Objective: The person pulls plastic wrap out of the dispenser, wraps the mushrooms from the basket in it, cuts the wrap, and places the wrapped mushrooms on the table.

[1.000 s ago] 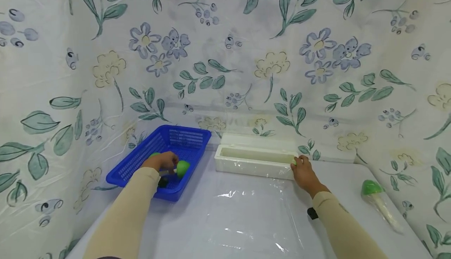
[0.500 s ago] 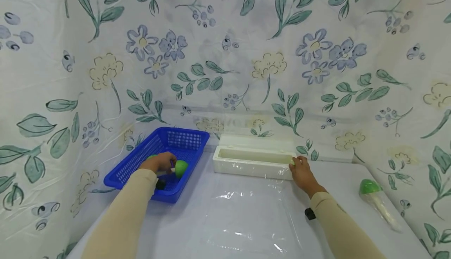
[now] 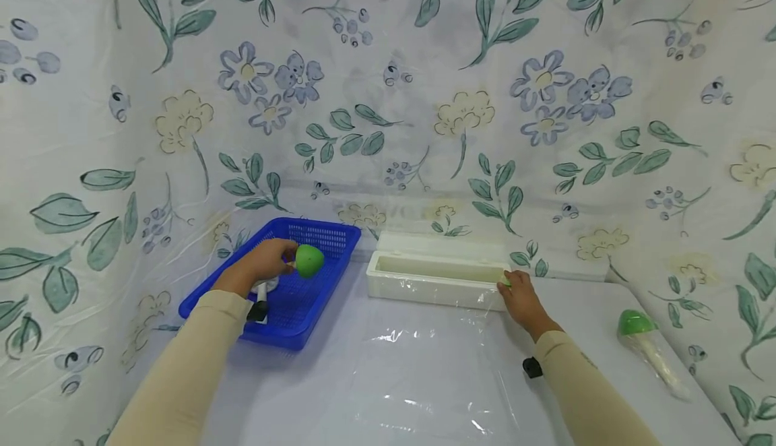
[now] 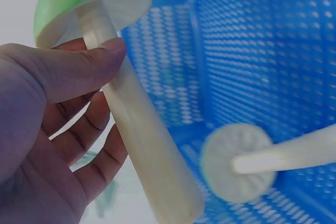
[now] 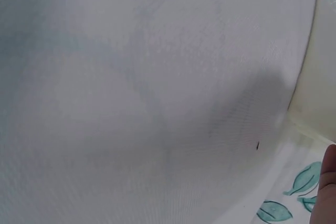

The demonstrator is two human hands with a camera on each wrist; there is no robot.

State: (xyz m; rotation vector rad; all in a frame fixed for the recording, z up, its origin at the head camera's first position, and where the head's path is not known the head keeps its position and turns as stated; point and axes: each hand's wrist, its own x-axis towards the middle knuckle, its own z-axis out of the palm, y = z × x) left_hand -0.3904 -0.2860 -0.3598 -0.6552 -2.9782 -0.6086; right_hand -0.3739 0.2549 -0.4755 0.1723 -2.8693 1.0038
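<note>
My left hand (image 3: 269,261) pinches a green-capped toy mushroom (image 3: 310,261) by its stem, raised over the blue basket (image 3: 339,288). The left wrist view shows the thumb across the pale stem, just under the green cap, with the stem's thick end slanting down. Lower in the basket lies another mushroom (image 4: 239,163), its pale underside and stem showing. My right hand (image 3: 524,304) grips the right end of a long white box (image 3: 424,289), thumb at its front corner. A small light-green bit shows by these fingers. The box's lid (image 3: 442,244) stands open behind it.
A third green-capped mushroom (image 3: 638,323), its stem in clear plastic, lies at the right of the white table (image 3: 424,392). Transparent film covers the tabletop before the box. Floral sheeting (image 3: 388,149) hangs close behind and at both sides.
My left hand has lifted the green-capped mushroom up from the basket floor, uncovering another pale stem below. My right hand keeps its place on the box.
</note>
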